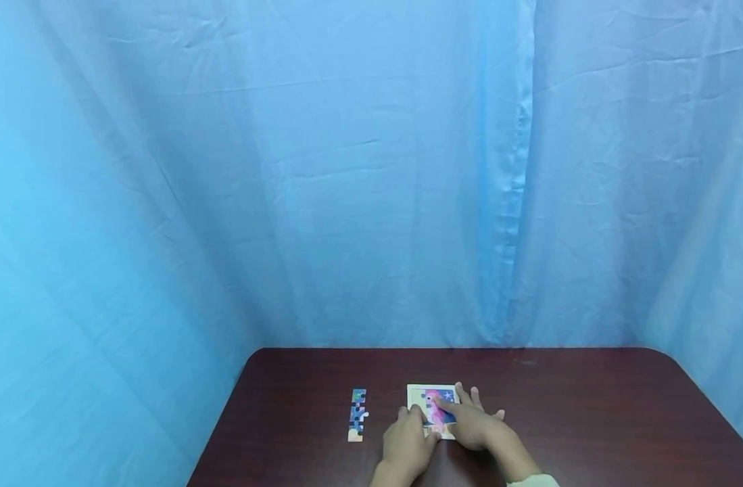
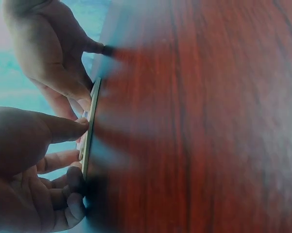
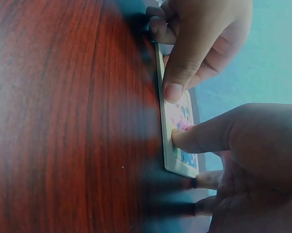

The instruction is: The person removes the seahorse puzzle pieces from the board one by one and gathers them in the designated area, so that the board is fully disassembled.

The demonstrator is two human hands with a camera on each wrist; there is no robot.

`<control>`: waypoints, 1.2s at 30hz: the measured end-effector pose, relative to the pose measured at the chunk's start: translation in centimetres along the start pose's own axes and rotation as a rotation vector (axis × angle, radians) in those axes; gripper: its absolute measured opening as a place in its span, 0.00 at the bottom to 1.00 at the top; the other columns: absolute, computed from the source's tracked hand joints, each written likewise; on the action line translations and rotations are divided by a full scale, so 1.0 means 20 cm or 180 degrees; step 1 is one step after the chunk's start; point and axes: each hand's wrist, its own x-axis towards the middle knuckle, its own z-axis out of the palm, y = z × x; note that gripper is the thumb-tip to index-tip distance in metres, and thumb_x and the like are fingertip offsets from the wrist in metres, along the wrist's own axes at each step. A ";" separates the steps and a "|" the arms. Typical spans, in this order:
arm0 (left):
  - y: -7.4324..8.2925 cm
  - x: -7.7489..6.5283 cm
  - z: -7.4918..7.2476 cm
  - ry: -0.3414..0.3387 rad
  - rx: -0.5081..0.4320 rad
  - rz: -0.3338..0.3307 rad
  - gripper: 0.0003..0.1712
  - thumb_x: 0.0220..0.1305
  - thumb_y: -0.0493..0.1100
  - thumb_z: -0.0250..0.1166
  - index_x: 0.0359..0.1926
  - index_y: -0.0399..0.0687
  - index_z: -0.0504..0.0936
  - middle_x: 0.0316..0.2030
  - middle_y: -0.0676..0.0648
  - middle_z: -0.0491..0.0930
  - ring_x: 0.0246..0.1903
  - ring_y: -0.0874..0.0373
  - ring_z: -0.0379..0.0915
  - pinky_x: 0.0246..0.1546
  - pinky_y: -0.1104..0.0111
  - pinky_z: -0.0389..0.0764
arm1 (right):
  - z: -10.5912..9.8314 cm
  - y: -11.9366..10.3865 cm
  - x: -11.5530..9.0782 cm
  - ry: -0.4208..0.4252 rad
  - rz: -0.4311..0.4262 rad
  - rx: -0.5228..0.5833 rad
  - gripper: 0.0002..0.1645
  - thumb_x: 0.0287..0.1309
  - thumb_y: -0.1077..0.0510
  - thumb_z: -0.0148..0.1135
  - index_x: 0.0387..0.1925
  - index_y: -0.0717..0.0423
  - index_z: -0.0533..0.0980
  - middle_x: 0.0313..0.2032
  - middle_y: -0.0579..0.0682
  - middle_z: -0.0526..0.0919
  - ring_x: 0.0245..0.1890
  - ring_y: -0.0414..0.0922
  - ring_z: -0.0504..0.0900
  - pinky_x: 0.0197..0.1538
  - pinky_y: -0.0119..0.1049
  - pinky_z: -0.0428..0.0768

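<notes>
A small square jigsaw puzzle tray (image 1: pixel 430 386) with a pale rim lies flat on the table. Inside it a pink sea creature (image 1: pixel 437 414) shows on a blue ground, partly covered by fingers. My left hand (image 1: pixel 405 441) holds the tray at its left and near sides, thumb on the near rim and outer fingers curled by the left edge. My right hand (image 1: pixel 474 425) presses on the puzzle, its thumb (image 3: pixel 199 138) on the picture near the rim. Its other fingers spread past the tray's right side, some touching the table.
Left of the tray, several loose jigsaw pieces (image 1: pixel 357 416) lie in an upright column on the dark red-brown table (image 1: pixel 578 412). Blue curtains (image 1: pixel 347 203) hang behind the table and at both sides.
</notes>
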 end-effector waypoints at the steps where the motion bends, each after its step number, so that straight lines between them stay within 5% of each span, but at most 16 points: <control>1: 0.00 0.00 0.00 -0.0002 0.0008 -0.0004 0.20 0.57 0.54 0.79 0.36 0.48 0.79 0.35 0.46 0.79 0.27 0.50 0.81 0.30 0.58 0.81 | 0.00 0.00 0.00 0.0006 0.0001 -0.0002 0.33 0.67 0.61 0.64 0.72 0.47 0.75 0.81 0.71 0.51 0.81 0.77 0.44 0.60 0.94 0.41; 13: 0.01 0.00 0.02 0.0008 0.0057 -0.0104 0.16 0.65 0.52 0.74 0.36 0.50 0.78 0.33 0.48 0.76 0.27 0.51 0.81 0.28 0.58 0.80 | -0.01 0.00 0.00 -0.0046 0.0028 0.0017 0.33 0.67 0.62 0.64 0.73 0.47 0.75 0.81 0.71 0.51 0.81 0.77 0.43 0.60 0.94 0.40; 36: -0.01 0.00 0.00 0.0167 -0.0171 -0.0219 0.18 0.57 0.49 0.79 0.31 0.53 0.76 0.28 0.55 0.77 0.25 0.56 0.78 0.29 0.62 0.77 | 0.01 -0.02 0.00 -0.0066 0.0040 0.0066 0.33 0.67 0.61 0.64 0.73 0.46 0.75 0.82 0.70 0.51 0.81 0.76 0.43 0.61 0.93 0.39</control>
